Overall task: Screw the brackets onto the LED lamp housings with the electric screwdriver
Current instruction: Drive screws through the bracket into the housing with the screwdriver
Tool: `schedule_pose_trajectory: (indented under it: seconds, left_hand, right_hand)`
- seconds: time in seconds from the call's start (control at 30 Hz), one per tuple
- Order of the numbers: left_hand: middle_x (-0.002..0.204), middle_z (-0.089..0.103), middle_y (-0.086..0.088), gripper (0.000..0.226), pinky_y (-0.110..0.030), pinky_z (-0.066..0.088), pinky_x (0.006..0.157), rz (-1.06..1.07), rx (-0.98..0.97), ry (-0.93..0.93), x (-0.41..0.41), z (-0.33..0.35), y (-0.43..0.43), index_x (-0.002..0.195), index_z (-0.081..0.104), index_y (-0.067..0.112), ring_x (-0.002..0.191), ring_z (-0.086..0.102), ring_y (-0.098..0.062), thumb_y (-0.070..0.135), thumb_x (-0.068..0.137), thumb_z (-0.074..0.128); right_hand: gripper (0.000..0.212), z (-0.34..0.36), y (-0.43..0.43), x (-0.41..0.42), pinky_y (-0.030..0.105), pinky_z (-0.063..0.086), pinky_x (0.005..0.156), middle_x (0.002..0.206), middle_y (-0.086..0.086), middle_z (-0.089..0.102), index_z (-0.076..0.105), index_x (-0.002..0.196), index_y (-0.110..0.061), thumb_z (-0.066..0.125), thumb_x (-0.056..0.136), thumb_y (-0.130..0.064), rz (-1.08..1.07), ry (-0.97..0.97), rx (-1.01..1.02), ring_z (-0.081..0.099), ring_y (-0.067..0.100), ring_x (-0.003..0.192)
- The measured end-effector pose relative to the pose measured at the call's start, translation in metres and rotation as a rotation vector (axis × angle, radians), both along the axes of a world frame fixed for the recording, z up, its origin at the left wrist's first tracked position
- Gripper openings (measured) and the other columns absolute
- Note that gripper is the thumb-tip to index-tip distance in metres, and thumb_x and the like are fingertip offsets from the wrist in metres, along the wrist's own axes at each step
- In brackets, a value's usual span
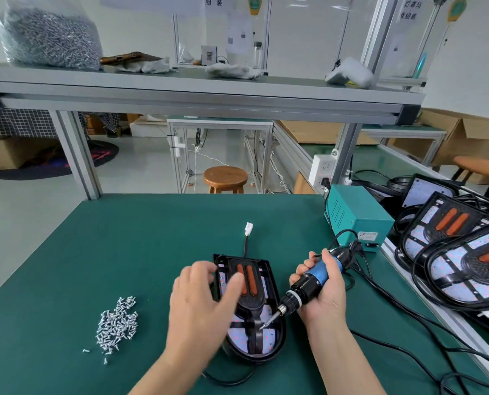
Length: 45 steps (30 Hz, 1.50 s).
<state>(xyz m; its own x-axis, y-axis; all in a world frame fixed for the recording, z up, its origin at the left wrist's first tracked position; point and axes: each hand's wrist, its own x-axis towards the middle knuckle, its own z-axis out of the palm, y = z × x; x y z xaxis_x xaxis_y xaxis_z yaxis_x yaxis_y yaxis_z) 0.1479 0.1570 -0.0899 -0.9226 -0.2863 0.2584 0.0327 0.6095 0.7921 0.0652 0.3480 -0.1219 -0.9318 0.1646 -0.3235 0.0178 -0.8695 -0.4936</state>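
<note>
- Near the middle of the green table mat (pixel 123 238) lies the black oval LED lamp housing (pixel 276 283), with the left hand (pixel 200 303) spread wide over it.
- The right hand (pixel 327 295) grips the blue-and-black electric screwdriver (pixel 308 283), its bit on the black bracket (pixel 251 305).
- Loose silver screws (pixel 117 323) lie to the left.

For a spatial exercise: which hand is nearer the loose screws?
Left. The left hand is over the lamp housing, right of the screws; the right hand grips the screwdriver farther right.
</note>
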Motion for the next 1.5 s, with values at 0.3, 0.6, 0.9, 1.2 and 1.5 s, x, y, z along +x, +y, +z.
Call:
schedule_pose_trajectory:
  seconds: [0.3, 0.6, 0.9, 1.2, 1.5]
  left_hand:
    - [0.122, 0.06, -0.003, 0.095, -0.028, 0.047, 0.079, -0.108, 0.263, -0.417, -0.028, -0.017, -0.015, 0.15, 0.027, 0.024, 0.102, 0.06, -0.018, 0.054, 0.077, 0.078]
    - [0.104, 0.074, 0.014, 0.06, -0.04, 0.053, 0.099, -0.285, 0.408, -0.351, -0.032, -0.023, -0.027, 0.124, 0.052, 0.063, 0.098, 0.068, -0.016, 0.036, 0.071, 0.06]
    - [0.09, 0.075, 0.012, 0.03, -0.016, 0.051, 0.075, -0.301, 0.425, -0.116, -0.023, -0.044, -0.027, 0.106, 0.072, 0.051, 0.072, 0.06, -0.019, 0.047, 0.077, 0.074]
    - [0.104, 0.077, 0.004, 0.033, -0.037, 0.056, 0.094, -0.379, 0.529, -0.121, -0.03, -0.048, -0.035, 0.111, 0.074, 0.037, 0.098, 0.07, -0.028, 0.031, 0.078, 0.07]
    - [0.094, 0.076, -0.003, 0.029, -0.031, 0.051, 0.081, -0.35, 0.534, -0.106, -0.03, -0.049, -0.032, 0.106, 0.076, 0.037, 0.078, 0.06, -0.014, 0.03, 0.08, 0.063]
  right_hand:
    - [0.021, -0.001, -0.004, -0.001, 0.021, 0.04, 0.045, 0.067, -0.004, 0.054, 0.059, 0.089, -0.015, 0.068, 0.089, -0.033, 0.027, 0.015, -0.001, 0.049, 0.01, 0.052]
    - [0.022, 0.002, -0.007, 0.002, 0.02, 0.038, 0.045, 0.068, -0.003, 0.053, 0.059, 0.089, -0.013, 0.068, 0.088, -0.033, 0.04, 0.007, -0.009, 0.048, 0.01, 0.052]
    - [0.021, 0.013, -0.004, 0.004, 0.02, 0.038, 0.05, 0.071, -0.006, 0.053, 0.059, 0.09, -0.015, 0.067, 0.091, -0.035, 0.077, -0.013, -0.057, 0.05, 0.009, 0.054]
    - [0.02, 0.052, -0.008, -0.021, 0.021, 0.04, 0.049, 0.07, -0.004, 0.056, 0.06, 0.093, -0.015, 0.07, 0.09, -0.033, 0.071, 0.058, 0.06, 0.05, 0.01, 0.055]
    - [0.02, 0.09, -0.022, -0.055, 0.022, 0.043, 0.052, 0.076, 0.0, 0.058, 0.059, 0.099, -0.012, 0.071, 0.091, -0.025, 0.048, 0.145, 0.27, 0.053, 0.011, 0.058]
